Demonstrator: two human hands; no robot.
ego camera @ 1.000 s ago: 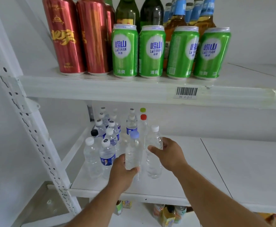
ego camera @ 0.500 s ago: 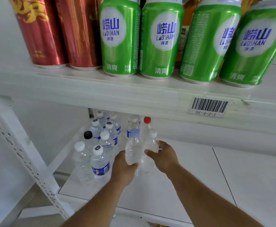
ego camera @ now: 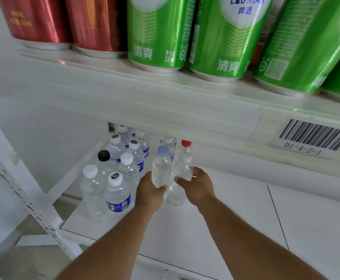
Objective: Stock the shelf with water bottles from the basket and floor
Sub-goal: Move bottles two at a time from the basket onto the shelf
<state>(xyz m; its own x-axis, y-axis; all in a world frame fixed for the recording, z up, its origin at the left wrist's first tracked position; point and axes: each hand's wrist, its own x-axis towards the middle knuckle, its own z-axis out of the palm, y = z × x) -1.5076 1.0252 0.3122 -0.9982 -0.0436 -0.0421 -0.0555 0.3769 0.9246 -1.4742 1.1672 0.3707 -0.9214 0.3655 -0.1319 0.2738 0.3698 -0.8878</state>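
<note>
Both bottles have gone deeper onto the shelf [ego camera: 225,219].
We grip the blue-capped bottle [ego camera: 162,170] in our left hand [ego camera: 148,194], the white-capped bottle [ego camera: 182,178] in our right hand [ego camera: 198,186], upright, touching.

The shelf [ego camera: 215,225] is white, also the board [ego camera: 124,102] above it. At 12 o'clock the cans are green [ego camera: 159,33] with white letters; at 11 o'clock they are red [ego camera: 37,19] with gold print. The barcode label [ego camera: 312,138] at 2 o'clock has black stripes on white. The water bottles [ego camera: 116,195] are clear, some with blue labels. Caps are mostly white; one black cap [ego camera: 104,155], one red cap [ego camera: 186,143], one pale blue cap [ego camera: 163,150].
</note>
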